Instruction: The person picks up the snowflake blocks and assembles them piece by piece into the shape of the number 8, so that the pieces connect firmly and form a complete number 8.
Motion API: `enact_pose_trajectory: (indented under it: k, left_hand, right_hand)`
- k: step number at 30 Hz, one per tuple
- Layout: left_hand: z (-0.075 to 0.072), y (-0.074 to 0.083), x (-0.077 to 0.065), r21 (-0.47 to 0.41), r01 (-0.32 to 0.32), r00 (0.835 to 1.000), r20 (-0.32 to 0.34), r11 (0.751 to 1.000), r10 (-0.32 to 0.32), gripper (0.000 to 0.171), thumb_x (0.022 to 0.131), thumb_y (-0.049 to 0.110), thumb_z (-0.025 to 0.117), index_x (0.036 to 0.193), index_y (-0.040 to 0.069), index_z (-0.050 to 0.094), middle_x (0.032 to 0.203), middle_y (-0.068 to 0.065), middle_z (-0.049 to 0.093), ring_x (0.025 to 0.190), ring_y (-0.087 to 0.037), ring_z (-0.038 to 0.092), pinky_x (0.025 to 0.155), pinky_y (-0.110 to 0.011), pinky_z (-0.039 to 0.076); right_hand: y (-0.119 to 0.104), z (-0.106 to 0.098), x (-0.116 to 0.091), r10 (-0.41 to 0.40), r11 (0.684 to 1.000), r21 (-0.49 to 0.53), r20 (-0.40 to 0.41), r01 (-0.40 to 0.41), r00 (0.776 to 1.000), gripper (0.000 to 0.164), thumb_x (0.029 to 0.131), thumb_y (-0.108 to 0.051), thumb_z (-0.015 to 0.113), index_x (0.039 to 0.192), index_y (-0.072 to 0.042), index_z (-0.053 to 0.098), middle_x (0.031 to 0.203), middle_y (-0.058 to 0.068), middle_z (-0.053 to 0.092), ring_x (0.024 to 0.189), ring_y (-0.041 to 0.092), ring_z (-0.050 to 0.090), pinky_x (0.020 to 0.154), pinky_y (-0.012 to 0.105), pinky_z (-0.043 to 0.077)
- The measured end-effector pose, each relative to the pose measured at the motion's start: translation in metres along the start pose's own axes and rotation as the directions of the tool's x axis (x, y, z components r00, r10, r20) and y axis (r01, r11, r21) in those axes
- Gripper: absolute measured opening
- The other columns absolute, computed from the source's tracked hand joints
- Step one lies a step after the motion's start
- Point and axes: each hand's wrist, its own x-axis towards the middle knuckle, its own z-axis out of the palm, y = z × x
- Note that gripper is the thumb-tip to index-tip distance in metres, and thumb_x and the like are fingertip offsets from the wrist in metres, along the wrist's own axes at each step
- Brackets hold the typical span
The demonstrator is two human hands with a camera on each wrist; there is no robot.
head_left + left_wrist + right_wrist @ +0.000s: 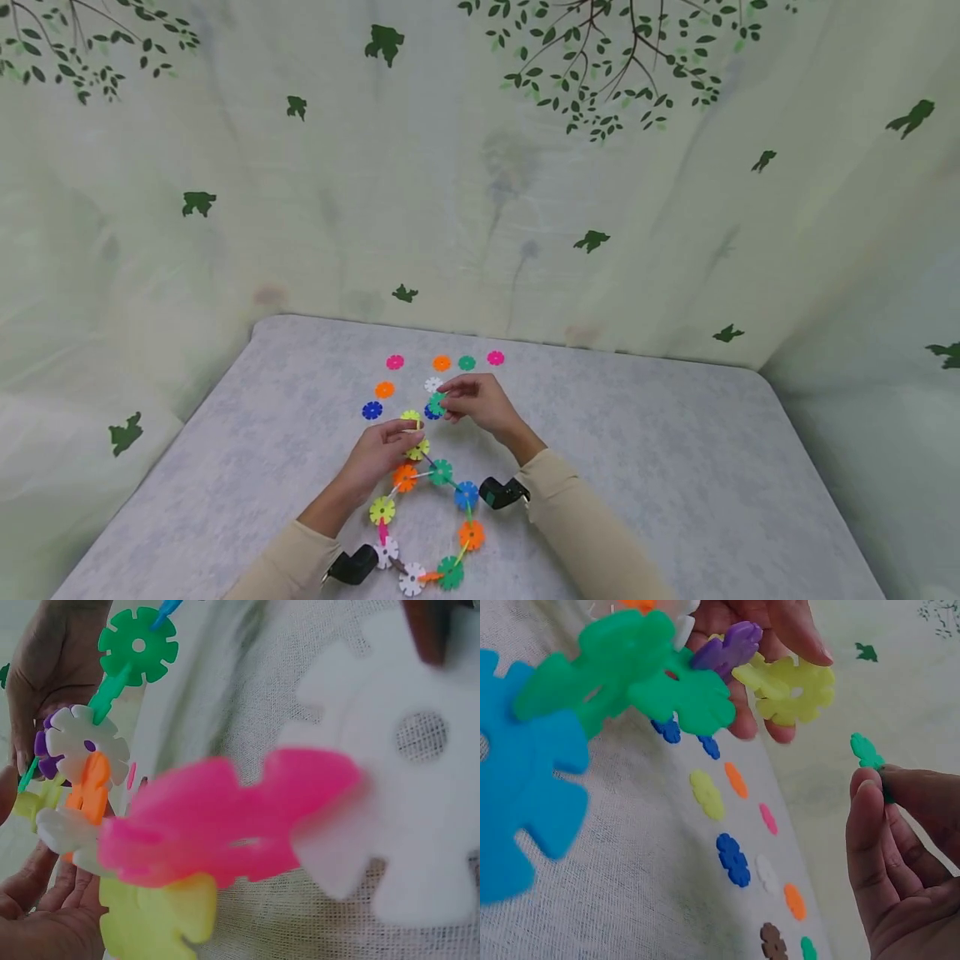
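Note:
My left hand [375, 458] holds a yellow interlocking disc [799, 694] at the upper end of a joined chain, its thumb and fingers on either side. Between my right thumb and fingertips a loose green interlocking disc [866, 754] is pinched, apart from the chain. My right hand [480, 404] is up and to the right of the left one. Below both hands the chain forms a ring of notched discs, among them a blue disc [467, 496], an orange disc [472, 535] and a white disc [412, 579]. A purple disc [727, 649] joins a green one to the yellow.
Several loose discs lie on the grey cloth-covered table [637, 467] beyond the hands, including a pink disc [496, 357], an orange disc [385, 389] and a dark blue disc [372, 410]. A pale curtain [450, 183] with leaf prints hangs behind the table's far edge.

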Motion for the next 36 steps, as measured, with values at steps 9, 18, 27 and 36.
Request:
enact_pose_trajectory:
  k: [9,18,27,36]
  left_hand:
    - [-0.001,-0.003,0.005,-0.063,-0.042,0.999,0.012,0.997,0.043,0.039,0.095,0.013,0.061,0.127,-0.008,0.056,0.107,-0.013,0.068,0.087,-0.017,0.065,0.081,-0.032,0.056]
    - [0.001,-0.004,0.003,-0.061,-0.062,0.998,0.003,0.996,0.063,0.04,0.094,0.015,0.064,0.126,-0.008,0.058,0.108,-0.014,0.068,0.091,-0.018,0.065,0.083,-0.033,0.055]
    - [0.001,-0.004,0.003,-0.066,-0.087,0.996,-0.008,0.994,0.087,0.039,0.094,0.016,0.063,0.126,-0.007,0.058,0.114,-0.016,0.066,0.095,-0.02,0.064,0.086,-0.033,0.054]
    - [0.003,-0.002,0.001,-0.077,-0.104,0.993,-0.059,0.992,0.099,0.031,0.094,0.008,0.062,0.119,-0.01,0.062,0.101,-0.014,0.069,0.083,-0.015,0.063,0.074,-0.021,0.055]
  right_hand:
    - [0.003,0.017,0.01,-0.013,1.0,-0.013,-0.012,0.013,1.0,0.02,0.089,-0.003,0.067,0.107,0.008,0.066,0.086,0.019,0.07,0.063,0.014,0.063,0.067,0.03,0.058]
    - [-0.001,0.02,0.012,0.008,0.999,-0.051,-0.016,-0.008,1.0,0.015,0.089,-0.002,0.067,0.102,0.005,0.07,0.09,0.024,0.069,0.061,0.014,0.06,0.065,0.026,0.056]
    - [-0.002,0.021,0.011,-0.011,0.998,-0.064,-0.005,0.01,1.0,0.015,0.089,-0.002,0.067,0.101,0.006,0.07,0.085,0.019,0.069,0.059,0.013,0.058,0.062,0.025,0.056]
    - [-0.004,0.026,0.008,-0.005,0.999,-0.046,0.019,0.006,1.0,0.012,0.088,0.004,0.066,0.099,0.009,0.069,0.084,0.019,0.069,0.056,0.013,0.06,0.061,0.028,0.057]
